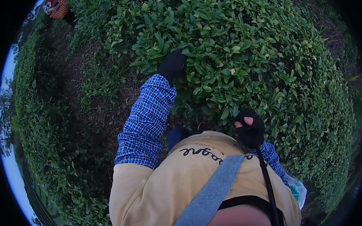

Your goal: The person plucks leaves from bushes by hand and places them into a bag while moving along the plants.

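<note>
My left hand (173,65), in a black glove with a blue plaid sleeve above it, reaches forward into the leafy green bush (226,35). Its fingers are turned down among the leaves, so their tips are hidden. Close to my body, at the near edge of the bush, is my right hand (251,128) in a black glove with bare fingertips. The fingers of that hand are curled closed, and whatever may be inside them is hidden.
A grey strap (209,193) crosses my yellow shirt, and a thin black strap (267,181) hangs below my right hand. Clear plastic (298,190) shows by my right side. Far left stand an orange basket (59,9), a dirt path (78,72) and another hedge row (43,165).
</note>
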`<state>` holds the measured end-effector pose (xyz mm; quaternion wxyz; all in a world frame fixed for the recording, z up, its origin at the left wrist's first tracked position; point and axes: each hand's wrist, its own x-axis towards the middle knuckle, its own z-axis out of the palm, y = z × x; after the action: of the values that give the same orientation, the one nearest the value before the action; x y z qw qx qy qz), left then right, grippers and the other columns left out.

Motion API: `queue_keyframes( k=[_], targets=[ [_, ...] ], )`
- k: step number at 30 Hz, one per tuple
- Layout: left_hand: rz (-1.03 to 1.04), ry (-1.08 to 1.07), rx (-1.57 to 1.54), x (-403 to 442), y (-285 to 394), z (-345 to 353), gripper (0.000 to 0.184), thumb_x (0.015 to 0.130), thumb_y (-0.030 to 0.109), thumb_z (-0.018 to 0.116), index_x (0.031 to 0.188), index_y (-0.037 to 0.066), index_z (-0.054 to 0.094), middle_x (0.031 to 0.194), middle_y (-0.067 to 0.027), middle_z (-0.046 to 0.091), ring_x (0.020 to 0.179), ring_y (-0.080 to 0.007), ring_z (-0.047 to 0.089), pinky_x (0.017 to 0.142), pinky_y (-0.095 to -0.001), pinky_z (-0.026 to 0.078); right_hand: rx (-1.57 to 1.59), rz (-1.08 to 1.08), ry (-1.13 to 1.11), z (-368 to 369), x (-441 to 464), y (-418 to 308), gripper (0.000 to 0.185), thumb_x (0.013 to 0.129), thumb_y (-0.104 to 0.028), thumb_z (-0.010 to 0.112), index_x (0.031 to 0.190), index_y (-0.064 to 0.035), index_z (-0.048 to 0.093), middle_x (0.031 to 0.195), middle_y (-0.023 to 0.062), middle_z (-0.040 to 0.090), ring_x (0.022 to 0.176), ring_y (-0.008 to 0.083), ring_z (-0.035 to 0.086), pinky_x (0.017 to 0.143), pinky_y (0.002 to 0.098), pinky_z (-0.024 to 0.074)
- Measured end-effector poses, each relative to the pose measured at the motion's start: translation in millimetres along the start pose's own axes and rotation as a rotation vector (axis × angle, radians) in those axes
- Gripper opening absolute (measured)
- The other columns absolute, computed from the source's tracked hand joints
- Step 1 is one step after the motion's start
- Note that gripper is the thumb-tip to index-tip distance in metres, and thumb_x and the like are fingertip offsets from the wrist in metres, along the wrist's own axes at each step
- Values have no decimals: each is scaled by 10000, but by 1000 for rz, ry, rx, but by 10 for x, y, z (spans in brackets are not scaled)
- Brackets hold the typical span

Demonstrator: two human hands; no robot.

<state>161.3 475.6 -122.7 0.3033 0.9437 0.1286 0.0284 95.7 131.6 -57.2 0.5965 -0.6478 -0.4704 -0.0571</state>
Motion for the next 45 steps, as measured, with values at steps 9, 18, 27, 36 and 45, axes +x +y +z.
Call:
queue_keyframes(
  k=[9,18,27,36,45],
  targets=[
    [-174,-75,-97,-252,462,-311,391,820,339,546,1073,41,544,1035,-185,568,895,-359,558,753,-414,448,1,11,41,-39,-5,-27,488,730,105,586,1107,-177,457,747,56,526,634,195,529,563,296,432],
    [14,29,-853,-613,-30,91,348,839,265,585,1068,5,548,800,-124,598,706,-211,594,600,-335,479,-8,19,36,-85,2,-26,488,720,110,592,1097,-170,460,758,62,531,637,205,532,562,300,433],
    [350,251,-22,-253,462,-298,316,833,136,554,1125,33,491,1045,-136,572,920,-315,568,782,-382,462,-13,7,30,-94,-107,61,551,705,110,600,1156,-163,439,791,76,539,668,221,543,582,316,435],
    [175,31,267,-170,640,-64,439,799,364,586,1119,71,520,1058,-172,560,953,-352,542,806,-429,431,-7,1,12,-131,-167,82,584,696,109,606,1179,-165,423,797,81,541,670,225,543,575,312,431],
    [-182,73,-750,-519,533,-160,471,873,288,530,1198,-42,442,975,-167,589,771,-204,585,672,-321,462,-22,-14,54,-134,-149,49,572,686,109,619,1157,-157,433,804,77,546,673,224,548,582,312,442]
  ],
)
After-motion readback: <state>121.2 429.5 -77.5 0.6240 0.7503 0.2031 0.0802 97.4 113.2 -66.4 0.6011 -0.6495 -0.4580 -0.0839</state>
